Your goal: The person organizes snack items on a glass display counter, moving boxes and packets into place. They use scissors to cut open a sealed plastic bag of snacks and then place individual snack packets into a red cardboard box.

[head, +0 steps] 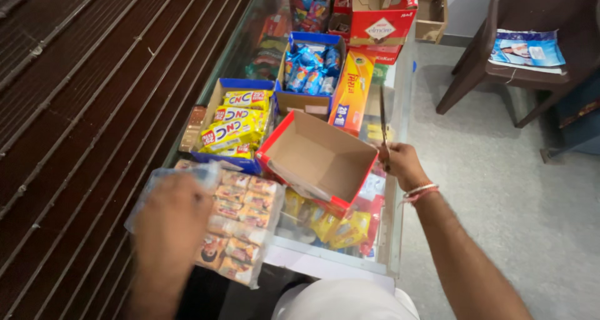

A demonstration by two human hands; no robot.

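Far left: ribbed brown shutter (75,107), running diagonally along the counter's outer edge; no room beyond it.

Left hand (170,223): blurred, laid flat on a clear plastic multipack of small snack packets (240,229), fingers spread over its near-left end; grip underneath not discernible. Multipack resting on the glass counter (394,232), near corner overhanging the front edge.

Behind multipack: blue carton (232,85) of yellow wrapped bars, touching it at the near rim. Further back: second blue carton (310,42) of blue sachets.

Centre: empty red-sided cardboard box (315,160), open top, tilted, standing on the glass just right of the multipack and wedged against the yellow-bar carton. Orange flat box (351,92) just behind, leaning.

Under the glass: yellow and red packets (340,226), partly masked by reflections.

Right hand (403,165): closed around the handles of scissors (383,117), blades together and pointing away, just off the empty box's right corner, above the counter's right edge. Red and white bangles (420,192) on the wrist.

Back: red-and-white cartons (381,20), tops cut off by the frame; small open brown box (431,10).

Right: open grey floor (500,201), ample room. Brown plastic chair (531,39), printed paper (528,48) on the seat.

Bottom edge: white garment (344,301), cut off.
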